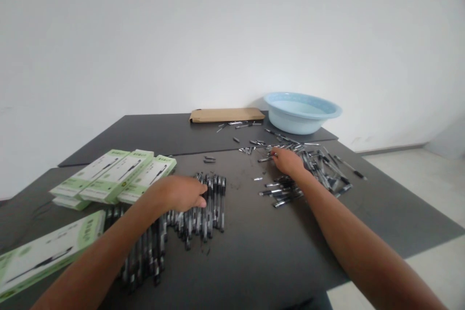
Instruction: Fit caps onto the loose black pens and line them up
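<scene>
Several black-capped clear pens (214,208) lie side by side in a row left of the middle, with further pens (145,252) beside them, partly behind my left forearm. My left hand (183,193) is over the upper part of the row, its thumb and forefinger slightly apart and touching the pens; the other fingers are hidden. At the right, my right hand (286,161) reaches to the edge of a loose pile of pens (319,169). Its fingertips pinch a pen (266,159) that points left.
Green-and-white pen boxes (109,174) are stacked at the left, and another box (51,252) lies nearer. A light-blue basin (301,114) and a flat brown cardboard piece (227,115) are at the back of the dark table (254,261). Small loose pen parts (209,159) are scattered about.
</scene>
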`<state>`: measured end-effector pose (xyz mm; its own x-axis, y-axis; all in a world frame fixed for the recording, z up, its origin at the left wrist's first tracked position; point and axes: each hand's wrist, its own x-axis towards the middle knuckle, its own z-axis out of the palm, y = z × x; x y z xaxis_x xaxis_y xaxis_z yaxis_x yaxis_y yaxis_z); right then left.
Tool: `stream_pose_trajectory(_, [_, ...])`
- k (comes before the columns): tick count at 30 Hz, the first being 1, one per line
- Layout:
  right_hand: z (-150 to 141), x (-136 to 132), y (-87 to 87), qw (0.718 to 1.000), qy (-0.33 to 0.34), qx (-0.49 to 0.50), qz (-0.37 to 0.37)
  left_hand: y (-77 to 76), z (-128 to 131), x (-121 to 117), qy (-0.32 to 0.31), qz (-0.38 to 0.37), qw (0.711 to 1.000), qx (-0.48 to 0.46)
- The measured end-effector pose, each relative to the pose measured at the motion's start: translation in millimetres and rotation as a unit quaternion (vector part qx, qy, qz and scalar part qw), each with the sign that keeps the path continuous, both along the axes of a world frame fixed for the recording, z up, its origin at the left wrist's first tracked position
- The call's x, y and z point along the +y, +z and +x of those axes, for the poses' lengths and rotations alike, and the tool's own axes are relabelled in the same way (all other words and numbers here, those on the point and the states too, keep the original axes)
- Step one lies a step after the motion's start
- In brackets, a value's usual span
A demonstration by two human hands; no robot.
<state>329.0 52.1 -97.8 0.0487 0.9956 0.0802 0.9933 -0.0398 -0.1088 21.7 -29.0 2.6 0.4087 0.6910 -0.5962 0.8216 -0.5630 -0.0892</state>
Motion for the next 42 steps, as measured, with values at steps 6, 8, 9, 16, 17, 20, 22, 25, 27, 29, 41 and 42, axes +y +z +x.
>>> stream_pose_trajectory(6, [6.5, 6.2, -10.3, 0.999, 0.028, -0.005, -0.028, -10.3, -3.0, 4.5, -0.021, -0.008, 1.0, -0.006])
stream_pose_trajectory(8, [6.1, 7.7, -12.0, 0.999, 0.029, -0.005, -0.03, -14.0, -4.9, 5.9, -0.023, -0.004, 1.0, -0.021])
stream_pose_trajectory(9, [5.6, 7.9, -12.5, 0.999, 0.028, -0.006, -0.029, -15.4, -5.7, 6.5, -0.024, -0.004, 0.999, -0.031])
stream_pose_trajectory(16, [0.8, -0.5, -2.0, 1.0, 0.029, 0.0, 0.008, -7.8, -0.5, 0.1, -0.015, -0.022, 1.0, -0.016])
stream_pose_trajectory(17, [-0.5, -3.0, 1.5, 1.0, 0.025, 0.002, 0.018, -6.1, 0.6, -1.4, -0.015, -0.024, 1.0, -0.011])
stream_pose_trajectory(20, [-7.7, -13.5, 12.3, 0.998, 0.016, 0.018, 0.054, -5.3, 1.8, -3.8, -0.023, -0.028, 0.999, -0.017])
stream_pose_trajectory(22, [-16.6, -22.4, 17.8, 0.992, 0.047, 0.08, 0.088, -8.0, 1.5, -3.3, -0.028, -0.029, 0.999, -0.02])
stream_pose_trajectory(25, [-36.3, -35.4, 20.7, 0.953, 0.14, 0.25, 0.104, -12.9, 1.3, -0.8, -0.031, -0.034, 0.999, -0.013])
stream_pose_trajectory(27, [-51.5, -42.3, 18.6, 0.915, 0.183, 0.353, 0.07, -14.9, 2.0, 0.8, -0.035, -0.038, 0.999, -0.015])
stream_pose_trajectory(29, [-65.5, -47.3, 14.0, 0.875, 0.225, 0.428, 0.023, -15.2, 3.9, 1.2, -0.035, -0.04, 0.998, -0.019])
stream_pose_trajectory(41, [-90.9, -56.6, -3.9, 0.794, 0.284, 0.538, -0.012, -5.4, 18.4, -6.9, -0.024, -0.034, 0.999, 0.011])
stream_pose_trajectory(42, [-91.5, -57.2, -4.3, 0.792, 0.286, 0.539, -0.017, -4.9, 18.6, -6.9, -0.023, -0.033, 0.999, 0.01])
